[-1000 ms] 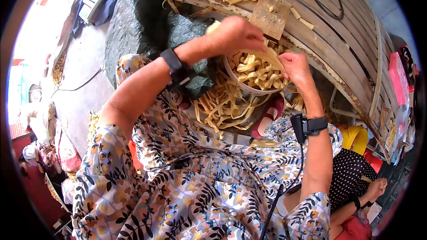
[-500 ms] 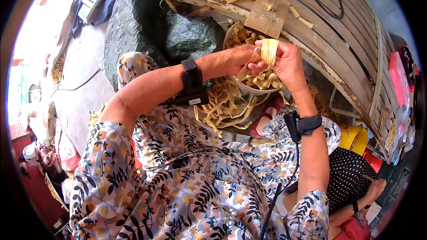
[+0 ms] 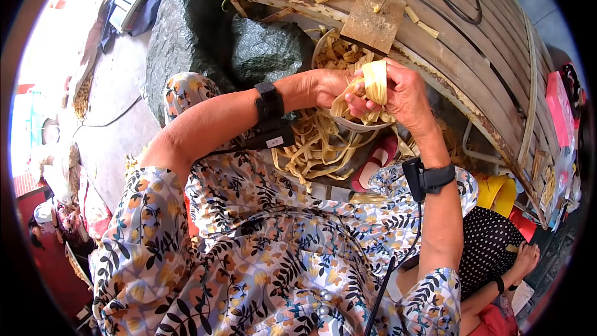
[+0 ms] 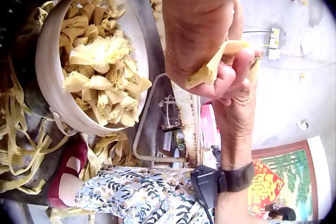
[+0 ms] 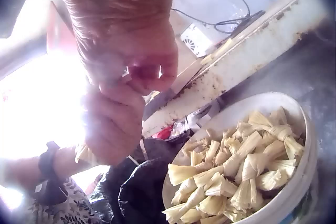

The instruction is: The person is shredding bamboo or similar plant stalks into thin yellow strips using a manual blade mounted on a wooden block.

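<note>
My left grip (image 3: 328, 87) and right grip (image 3: 407, 96) meet just above white bowl (image 4: 50, 71). Both closed on pale yellow strip (image 3: 375, 79), fingers curled round it. Strip looped over right fingers. Bowl full of tied knots (image 4: 100, 71). Loose strips (image 3: 311, 149) heaped beside bowl, under left forearm.

Just beneath the fingers (image 3: 359, 104) sits the heaped white bowl (image 3: 357, 128), a wooden board (image 3: 375, 15) lies beyond them, and open air is above.
</note>
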`<control>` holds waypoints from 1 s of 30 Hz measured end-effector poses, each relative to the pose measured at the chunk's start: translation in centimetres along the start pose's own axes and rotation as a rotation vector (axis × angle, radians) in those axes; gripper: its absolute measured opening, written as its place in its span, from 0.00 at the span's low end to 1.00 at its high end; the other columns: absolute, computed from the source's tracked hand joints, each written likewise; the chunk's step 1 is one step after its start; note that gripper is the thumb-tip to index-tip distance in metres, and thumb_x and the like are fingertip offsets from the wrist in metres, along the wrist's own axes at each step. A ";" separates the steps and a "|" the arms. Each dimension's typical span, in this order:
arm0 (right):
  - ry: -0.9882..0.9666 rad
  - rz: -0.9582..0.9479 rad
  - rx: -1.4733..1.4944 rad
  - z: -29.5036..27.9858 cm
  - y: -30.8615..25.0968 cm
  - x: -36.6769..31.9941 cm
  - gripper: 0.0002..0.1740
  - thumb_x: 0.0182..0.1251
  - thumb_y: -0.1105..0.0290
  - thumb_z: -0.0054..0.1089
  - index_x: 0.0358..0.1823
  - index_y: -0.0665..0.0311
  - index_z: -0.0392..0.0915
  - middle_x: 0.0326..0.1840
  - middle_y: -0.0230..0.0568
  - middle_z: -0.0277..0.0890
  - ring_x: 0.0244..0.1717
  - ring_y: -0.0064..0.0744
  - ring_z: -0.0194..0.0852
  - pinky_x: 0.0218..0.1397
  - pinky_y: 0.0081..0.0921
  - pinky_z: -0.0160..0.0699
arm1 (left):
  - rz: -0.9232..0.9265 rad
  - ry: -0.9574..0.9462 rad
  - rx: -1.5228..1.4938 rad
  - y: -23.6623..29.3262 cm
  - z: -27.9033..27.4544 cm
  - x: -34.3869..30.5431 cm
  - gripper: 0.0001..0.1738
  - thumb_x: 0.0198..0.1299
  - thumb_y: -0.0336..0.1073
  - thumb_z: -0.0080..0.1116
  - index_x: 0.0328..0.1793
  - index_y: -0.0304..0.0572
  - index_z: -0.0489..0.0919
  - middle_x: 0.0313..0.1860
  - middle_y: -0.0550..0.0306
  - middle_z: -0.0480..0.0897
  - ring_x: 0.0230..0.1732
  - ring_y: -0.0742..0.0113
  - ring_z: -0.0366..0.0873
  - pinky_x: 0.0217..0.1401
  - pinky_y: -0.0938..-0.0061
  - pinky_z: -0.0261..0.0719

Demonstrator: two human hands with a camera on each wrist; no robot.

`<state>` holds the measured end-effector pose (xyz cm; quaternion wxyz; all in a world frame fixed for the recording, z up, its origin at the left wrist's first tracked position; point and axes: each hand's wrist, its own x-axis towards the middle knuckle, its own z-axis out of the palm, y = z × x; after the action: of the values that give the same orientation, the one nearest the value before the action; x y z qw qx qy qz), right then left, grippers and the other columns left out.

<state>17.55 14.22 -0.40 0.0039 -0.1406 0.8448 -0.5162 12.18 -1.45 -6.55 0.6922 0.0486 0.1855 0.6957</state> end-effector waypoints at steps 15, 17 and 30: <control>0.273 0.264 -0.046 0.6 0.4 2.1 0.08 0.50 0.73 0.63 0.33 0.65 0.80 0.22 0.42 0.77 0.20 0.28 0.73 0.27 0.23 0.70 | 0.914 0.862 1.181 2.1 5.3 -0.7 0.10 0.61 0.31 0.49 0.32 0.30 0.74 0.15 0.58 0.73 0.12 0.77 0.70 0.14 0.80 0.66; 0.215 0.263 0.042 0.6 0.3 2.0 0.07 0.51 0.73 0.62 0.32 0.65 0.80 0.21 0.39 0.78 0.20 0.22 0.71 0.27 0.22 0.70 | 0.862 0.807 1.219 2.2 5.4 -1.2 0.08 0.61 0.31 0.49 0.34 0.31 0.74 0.16 0.62 0.72 0.13 0.81 0.67 0.15 0.83 0.64; 0.378 -0.109 -0.354 2.4 1.2 0.5 0.06 0.45 0.78 0.60 0.27 0.68 0.79 0.42 0.35 0.75 0.40 0.34 0.69 0.45 0.25 0.69 | 0.821 0.864 1.390 0.6 2.0 0.2 0.13 0.56 0.36 0.50 0.43 0.36 0.65 0.18 0.50 0.73 0.20 0.60 0.72 0.22 0.68 0.69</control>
<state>17.14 12.48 -2.46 -0.2064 -0.0857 0.8988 -0.3770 12.23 -0.86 -4.57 0.0760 0.2519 0.7734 0.5767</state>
